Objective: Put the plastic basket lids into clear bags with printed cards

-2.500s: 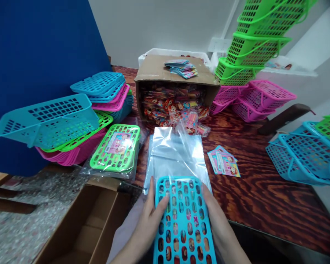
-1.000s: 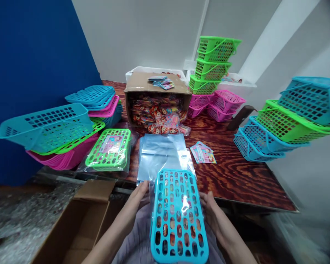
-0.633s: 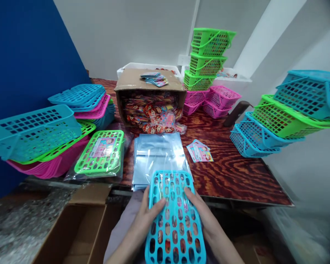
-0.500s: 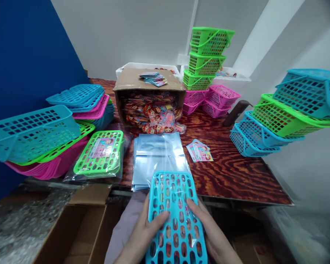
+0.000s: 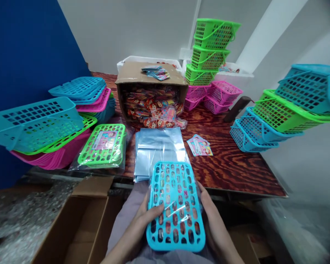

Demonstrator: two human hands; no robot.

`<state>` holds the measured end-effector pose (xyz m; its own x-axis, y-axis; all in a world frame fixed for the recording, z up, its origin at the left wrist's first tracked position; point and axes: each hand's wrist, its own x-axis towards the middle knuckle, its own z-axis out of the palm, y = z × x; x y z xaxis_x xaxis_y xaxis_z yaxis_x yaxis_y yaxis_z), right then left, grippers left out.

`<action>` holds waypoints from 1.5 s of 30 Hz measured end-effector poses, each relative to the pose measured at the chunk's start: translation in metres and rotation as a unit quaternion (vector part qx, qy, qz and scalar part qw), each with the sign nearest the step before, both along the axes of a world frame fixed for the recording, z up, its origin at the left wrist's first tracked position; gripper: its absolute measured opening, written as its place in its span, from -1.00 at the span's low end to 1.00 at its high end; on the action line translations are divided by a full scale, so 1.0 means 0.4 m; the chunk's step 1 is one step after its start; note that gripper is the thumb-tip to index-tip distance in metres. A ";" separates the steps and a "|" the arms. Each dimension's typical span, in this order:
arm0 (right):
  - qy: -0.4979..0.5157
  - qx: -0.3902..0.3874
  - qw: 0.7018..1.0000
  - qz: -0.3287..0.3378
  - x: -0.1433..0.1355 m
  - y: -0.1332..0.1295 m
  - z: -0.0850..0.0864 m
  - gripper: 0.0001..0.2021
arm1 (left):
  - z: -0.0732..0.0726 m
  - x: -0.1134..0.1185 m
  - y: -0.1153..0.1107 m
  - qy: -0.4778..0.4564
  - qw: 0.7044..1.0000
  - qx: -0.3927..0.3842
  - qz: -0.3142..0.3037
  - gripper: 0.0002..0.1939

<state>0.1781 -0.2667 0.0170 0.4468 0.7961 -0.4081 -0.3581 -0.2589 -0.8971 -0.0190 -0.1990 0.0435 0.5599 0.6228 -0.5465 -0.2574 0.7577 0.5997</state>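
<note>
A blue lidded basket point(image 5: 176, 207) in clear plastic rests over my lap at the table's front edge, with small colourful items showing through its holes. My left hand point(image 5: 145, 220) grips its left side, thumb on the lid. Along the right side lies my right hand point(image 5: 210, 216), its fingers partly hidden beneath the basket. Just beyond it a stack of clear plastic bags point(image 5: 161, 146) lies on the table. Several printed cards point(image 5: 200, 145) are spread to the right of the bags. To their left is a bagged green basket point(image 5: 103, 145) with a card on its lid.
An open carton point(image 5: 151, 73) of wrapped items stands behind the bags. Green baskets point(image 5: 211, 55) and pink baskets point(image 5: 222, 93) are stacked behind right, more baskets point(image 5: 280, 110) at the right edge. Nested baskets point(image 5: 35, 121) fill the left. An empty carton point(image 5: 79, 223) sits below the table.
The blue basket has shifted slightly up and tilted, showing its near end. My right thumb has left the lid and my right hand has moved to the basket's side. The view has shifted slightly.
</note>
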 end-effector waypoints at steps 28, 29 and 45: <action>-0.515 0.178 0.835 0.078 0.046 -0.062 -0.002 -0.86 | 0.007 0.014 -0.016 0.031 0.999 -0.016 0.038 -0.16; -0.545 0.182 0.816 0.068 0.047 -0.062 -0.001 -0.86 | 0.008 0.016 -0.018 0.035 0.998 -0.016 0.044 -0.16; -0.007 -0.055 0.998 -0.031 0.095 -0.072 -0.054 -0.47 | -0.037 -0.026 0.007 0.021 0.998 0.049 -0.032 -0.19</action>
